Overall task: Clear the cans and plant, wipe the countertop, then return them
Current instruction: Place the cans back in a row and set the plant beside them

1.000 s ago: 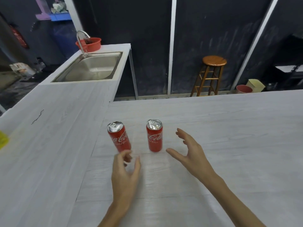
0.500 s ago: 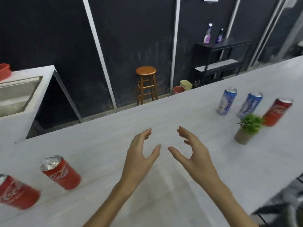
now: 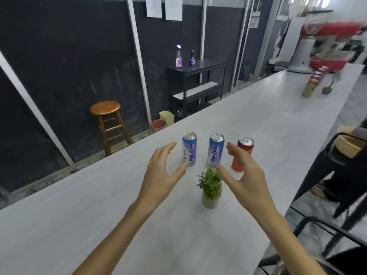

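Observation:
Two blue Revive cans stand upright on the white countertop (image 3: 99, 225): the left blue can (image 3: 189, 148) and the right blue can (image 3: 216, 150). A red can (image 3: 242, 153) stands to their right. In front of them sits a small green plant (image 3: 210, 188) in a pale pot. My left hand (image 3: 161, 175) hovers spread just left of the left blue can, thumb near its base. My right hand (image 3: 245, 173) hovers spread between the right blue can and the red can, partly covering the red one. Neither hand holds anything.
Several more cans (image 3: 312, 82) stand far down the counter at the right. A wooden stool (image 3: 108, 124), two small bins (image 3: 162, 121) and a black shelf (image 3: 196, 84) with spray bottles stand beyond the counter. Black chairs (image 3: 341, 165) line its right side.
My view swung right, away from the two red cans and the sink. The blue cans, red can and plant are now centred, and both hands have reached up beside the cans.

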`<state>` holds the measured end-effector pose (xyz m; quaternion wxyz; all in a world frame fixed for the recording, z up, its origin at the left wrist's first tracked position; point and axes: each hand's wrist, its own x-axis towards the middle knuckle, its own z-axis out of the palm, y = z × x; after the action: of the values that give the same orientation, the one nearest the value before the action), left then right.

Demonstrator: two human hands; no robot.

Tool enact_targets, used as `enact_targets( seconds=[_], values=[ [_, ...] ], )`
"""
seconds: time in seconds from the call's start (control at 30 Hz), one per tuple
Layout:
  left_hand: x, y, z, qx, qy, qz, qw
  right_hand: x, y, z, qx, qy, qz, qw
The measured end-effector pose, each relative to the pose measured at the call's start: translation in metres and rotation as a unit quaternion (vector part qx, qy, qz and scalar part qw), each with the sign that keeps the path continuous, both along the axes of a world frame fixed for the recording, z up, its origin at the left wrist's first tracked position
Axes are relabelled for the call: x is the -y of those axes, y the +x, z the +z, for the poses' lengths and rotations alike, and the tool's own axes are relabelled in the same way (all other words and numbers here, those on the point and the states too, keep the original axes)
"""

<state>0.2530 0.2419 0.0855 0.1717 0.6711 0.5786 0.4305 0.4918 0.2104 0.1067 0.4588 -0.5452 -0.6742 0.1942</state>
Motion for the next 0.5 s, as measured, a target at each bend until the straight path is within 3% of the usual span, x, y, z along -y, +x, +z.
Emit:
enact_targets(
  seconds=[0.5],
  values=[
    [-0.152, 0.029, -0.038, -0.008, -0.084, 0.000, 0.996, -0.155, 0.010, -0.053, 0.036, -0.095, 0.021, 0.995]
  ],
)
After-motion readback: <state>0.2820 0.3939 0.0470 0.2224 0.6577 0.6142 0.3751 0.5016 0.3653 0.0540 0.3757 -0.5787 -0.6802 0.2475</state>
